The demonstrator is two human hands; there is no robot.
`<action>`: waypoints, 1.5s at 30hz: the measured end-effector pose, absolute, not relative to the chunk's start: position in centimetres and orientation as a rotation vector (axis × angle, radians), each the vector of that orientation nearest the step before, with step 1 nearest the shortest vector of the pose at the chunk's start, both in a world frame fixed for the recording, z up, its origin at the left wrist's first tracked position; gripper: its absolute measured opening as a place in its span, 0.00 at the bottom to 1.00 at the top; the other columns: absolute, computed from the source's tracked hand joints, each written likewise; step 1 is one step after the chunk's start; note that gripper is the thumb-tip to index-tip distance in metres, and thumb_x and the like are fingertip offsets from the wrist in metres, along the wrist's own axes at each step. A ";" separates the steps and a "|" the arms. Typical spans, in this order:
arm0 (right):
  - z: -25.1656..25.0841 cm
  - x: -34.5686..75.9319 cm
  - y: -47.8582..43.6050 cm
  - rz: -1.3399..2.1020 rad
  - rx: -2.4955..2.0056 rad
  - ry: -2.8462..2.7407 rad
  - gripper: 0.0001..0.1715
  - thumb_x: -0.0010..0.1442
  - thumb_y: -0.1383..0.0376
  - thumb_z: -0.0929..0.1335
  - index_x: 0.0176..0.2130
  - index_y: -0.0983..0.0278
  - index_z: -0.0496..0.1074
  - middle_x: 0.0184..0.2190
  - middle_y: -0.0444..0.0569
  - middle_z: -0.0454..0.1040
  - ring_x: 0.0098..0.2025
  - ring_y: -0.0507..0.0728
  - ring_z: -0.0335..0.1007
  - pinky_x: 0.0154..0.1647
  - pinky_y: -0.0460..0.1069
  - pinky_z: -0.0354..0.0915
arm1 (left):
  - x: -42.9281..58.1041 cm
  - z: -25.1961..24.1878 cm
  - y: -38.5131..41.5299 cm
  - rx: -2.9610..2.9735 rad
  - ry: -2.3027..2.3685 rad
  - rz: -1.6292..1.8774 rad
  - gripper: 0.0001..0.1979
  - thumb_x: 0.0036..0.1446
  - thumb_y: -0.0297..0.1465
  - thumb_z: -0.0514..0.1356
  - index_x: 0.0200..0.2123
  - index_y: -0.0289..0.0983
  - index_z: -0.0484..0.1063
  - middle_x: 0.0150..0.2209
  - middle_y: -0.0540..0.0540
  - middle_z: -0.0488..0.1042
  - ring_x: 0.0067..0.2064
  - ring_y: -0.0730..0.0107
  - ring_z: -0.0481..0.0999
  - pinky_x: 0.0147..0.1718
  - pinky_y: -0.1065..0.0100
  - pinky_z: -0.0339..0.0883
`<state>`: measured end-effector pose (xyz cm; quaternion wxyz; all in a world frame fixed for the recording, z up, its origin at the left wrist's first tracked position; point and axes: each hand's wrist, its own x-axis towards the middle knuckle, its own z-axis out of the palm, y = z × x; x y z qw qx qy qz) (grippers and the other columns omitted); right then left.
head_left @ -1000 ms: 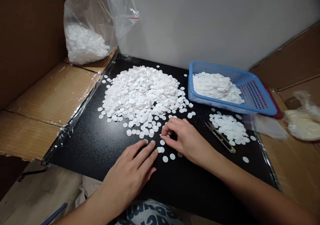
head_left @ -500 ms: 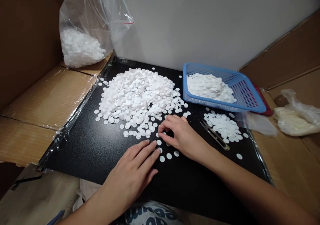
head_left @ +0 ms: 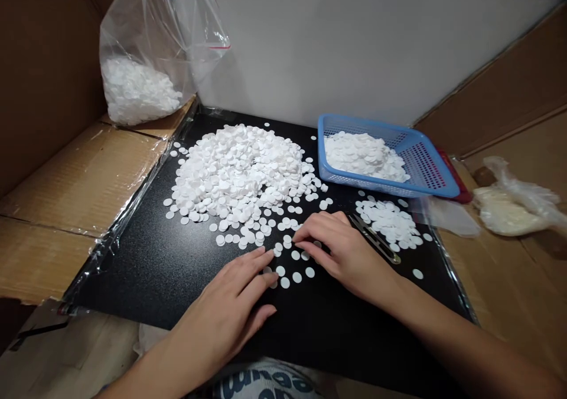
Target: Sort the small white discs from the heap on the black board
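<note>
My left hand [head_left: 237,298] lies palm down on the black tabletop, its fingers stretched out and slightly spread. Its fingertips touch small white round discs [head_left: 285,282] scattered between the hands. My right hand [head_left: 345,251] is curled, with thumb and index fingertips close together beside a few loose discs [head_left: 295,255]. Whether a disc is between those fingertips is too small to tell. A large heap of white discs [head_left: 239,169] spreads just beyond both hands. To the right of my right hand lie metal thread snips [head_left: 376,241], against a smaller group of discs [head_left: 392,225].
A blue perforated basket [head_left: 432,163] partly filled with discs stands at the back right. A clear bag of white pieces [head_left: 137,92] sits at the back left on cardboard [head_left: 88,177]. Another plastic bag [head_left: 509,210] lies at the right. A grey wall [head_left: 354,39] borders the back.
My right hand has shifted right, away from my left fingertips, showing more loose discs between them. My left fingers have spread apart. The whole view has moved slightly.
</note>
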<state>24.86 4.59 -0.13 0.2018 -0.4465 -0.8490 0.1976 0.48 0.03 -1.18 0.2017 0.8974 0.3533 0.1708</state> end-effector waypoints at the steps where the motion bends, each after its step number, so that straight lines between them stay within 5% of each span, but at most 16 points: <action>1: -0.2 25.2 4.4 0.539 -1.281 -2.351 0.06 0.67 0.70 0.64 0.37 0.62 0.68 0.33 0.46 0.73 0.36 0.55 0.68 0.39 0.52 0.57 | 0.7 -1.3 0.2 2.494 0.997 0.478 0.16 0.67 0.33 0.55 0.56 0.37 0.66 0.63 0.39 0.66 0.64 0.57 0.65 0.59 0.52 0.68; 9: -1.9 27.3 3.6 0.535 -1.415 -2.189 0.08 0.66 0.71 0.63 0.42 0.62 0.71 0.37 0.49 0.72 0.39 0.56 0.71 0.40 0.51 0.66 | 3.3 -3.2 1.8 2.679 0.924 0.444 0.30 0.67 0.42 0.54 0.66 0.34 0.54 0.67 0.36 0.59 0.69 0.55 0.57 0.63 0.51 0.63; 16: -1.5 26.5 2.6 0.894 -1.370 -2.071 0.07 0.65 0.71 0.66 0.36 0.62 0.72 0.33 0.45 0.71 0.30 0.51 0.68 0.28 0.45 0.65 | 3.7 -2.8 1.5 2.626 0.878 0.382 0.32 0.65 0.41 0.57 0.67 0.37 0.53 0.68 0.38 0.58 0.68 0.56 0.58 0.62 0.53 0.65; 20: -1.4 26.3 3.3 0.808 -1.388 -2.070 0.06 0.65 0.71 0.66 0.35 0.62 0.69 0.30 0.44 0.70 0.29 0.51 0.68 0.29 0.45 0.65 | 3.5 -1.4 1.2 2.514 0.811 0.323 0.32 0.63 0.39 0.60 0.66 0.39 0.55 0.67 0.39 0.60 0.67 0.55 0.61 0.60 0.53 0.67; 28: -3.1 25.8 6.1 0.263 -1.287 -2.367 0.08 0.68 0.71 0.62 0.37 0.64 0.69 0.34 0.50 0.69 0.35 0.56 0.69 0.36 0.50 0.69 | 3.3 0.8 4.1 2.426 0.815 0.387 0.17 0.64 0.33 0.60 0.55 0.41 0.67 0.51 0.43 0.73 0.54 0.58 0.71 0.52 0.57 0.68; 31: -3.4 25.6 6.1 0.132 -1.238 -2.426 0.12 0.69 0.70 0.60 0.36 0.64 0.70 0.34 0.51 0.70 0.36 0.57 0.68 0.37 0.51 0.68 | 3.7 0.8 6.8 2.536 1.119 0.356 0.08 0.62 0.29 0.61 0.45 0.38 0.70 0.43 0.44 0.73 0.45 0.57 0.69 0.42 0.57 0.64; 34: -3.4 25.5 5.9 0.194 -1.235 -2.363 0.05 0.68 0.69 0.64 0.39 0.65 0.70 0.35 0.51 0.71 0.38 0.58 0.69 0.38 0.51 0.68 | 4.5 0.4 9.1 2.640 1.163 0.244 0.06 0.60 0.28 0.63 0.40 0.36 0.71 0.39 0.44 0.71 0.43 0.56 0.66 0.40 0.59 0.59; 39: -3.7 25.1 6.1 0.293 -1.288 -2.262 0.02 0.66 0.66 0.67 0.39 0.63 0.70 0.36 0.51 0.71 0.39 0.58 0.68 0.40 0.52 0.69 | 5.8 -0.4 10.2 2.685 1.164 0.243 0.05 0.58 0.29 0.66 0.35 0.35 0.72 0.36 0.46 0.70 0.41 0.59 0.64 0.39 0.60 0.54; 45: -3.9 24.9 6.6 0.262 -1.265 -2.301 0.09 0.68 0.70 0.62 0.37 0.64 0.70 0.33 0.51 0.70 0.37 0.58 0.67 0.39 0.52 0.68 | 5.2 -0.8 9.6 2.534 1.044 0.303 0.12 0.52 0.35 0.71 0.31 0.36 0.72 0.34 0.49 0.68 0.39 0.62 0.64 0.38 0.62 0.51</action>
